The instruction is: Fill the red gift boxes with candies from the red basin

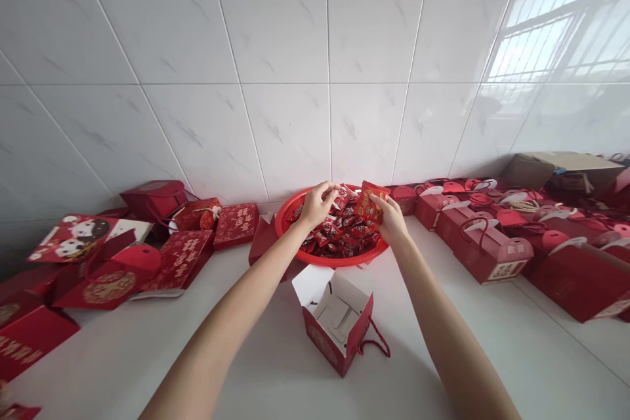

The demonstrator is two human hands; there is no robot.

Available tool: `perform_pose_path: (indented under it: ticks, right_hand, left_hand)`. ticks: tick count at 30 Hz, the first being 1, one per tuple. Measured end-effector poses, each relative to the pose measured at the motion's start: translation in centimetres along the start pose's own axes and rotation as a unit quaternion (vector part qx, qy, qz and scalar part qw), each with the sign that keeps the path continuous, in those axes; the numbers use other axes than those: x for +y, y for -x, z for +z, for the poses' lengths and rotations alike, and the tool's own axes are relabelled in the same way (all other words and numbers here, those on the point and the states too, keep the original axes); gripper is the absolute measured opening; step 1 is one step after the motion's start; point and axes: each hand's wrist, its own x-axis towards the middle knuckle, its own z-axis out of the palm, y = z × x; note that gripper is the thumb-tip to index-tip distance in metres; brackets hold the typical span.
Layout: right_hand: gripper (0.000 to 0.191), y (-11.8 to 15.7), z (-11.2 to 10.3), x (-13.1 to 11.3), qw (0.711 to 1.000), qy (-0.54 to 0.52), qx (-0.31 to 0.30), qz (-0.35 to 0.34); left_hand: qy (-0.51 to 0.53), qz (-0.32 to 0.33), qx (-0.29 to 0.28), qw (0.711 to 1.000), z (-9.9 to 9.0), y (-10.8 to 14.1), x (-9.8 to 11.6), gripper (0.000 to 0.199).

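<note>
My right hand (pixel 392 218) grips a red candy packet (pixel 368 202) over the right side of a round red basket (pixel 339 262). Over the basket's left side is my left hand (pixel 319 202), its fingers bent and pressed round something small that I cannot make out. Many small red wrapped candies (pixel 339 236) lie in the basket. In front of it stands an open red box (pixel 338 321) with a white inside, nothing in it, and a red cord handle (pixel 378 341) hanging at its right.
Closed red gift boxes (pixel 485 246) stand in rows on the right, an open cardboard box (pixel 566 167) behind them. Red boxes and packages (pixel 111 279) are piled on the left. A tiled wall (pixel 290 79) rises behind the white table (pixel 256 367).
</note>
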Motion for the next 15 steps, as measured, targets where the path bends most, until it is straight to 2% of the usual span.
perform_pose_path:
  ticks: [4,8,10,12,15]
  right_hand:
    - [0.026,0.2,0.0,-0.1,1.0,0.001,-0.01,0.013]
    - [0.029,0.6,0.0,-0.3,0.996,0.014,-0.086,0.024]
    - [0.031,0.6,-0.1,-0.3,0.994,0.023,-0.104,0.021]
    - [0.031,0.4,-0.1,-0.1,0.996,0.018,-0.084,0.004]
    - [0.028,-0.1,-0.3,0.1,1.0,-0.004,-0.018,-0.024]
  left_hand:
    - [-0.001,0.018,0.003,1.0,0.1,0.2,0.4,0.018]
    - [0.002,0.023,-0.026,0.999,0.2,0.4,0.9,0.018]
    - [0.002,0.018,-0.051,0.999,0.3,0.5,1.1,0.02]
    - [-0.004,-0.002,-0.091,0.996,0.4,0.6,1.1,0.026]
    - [-0.034,-0.047,-0.189,0.98,0.5,0.7,0.5,0.025]
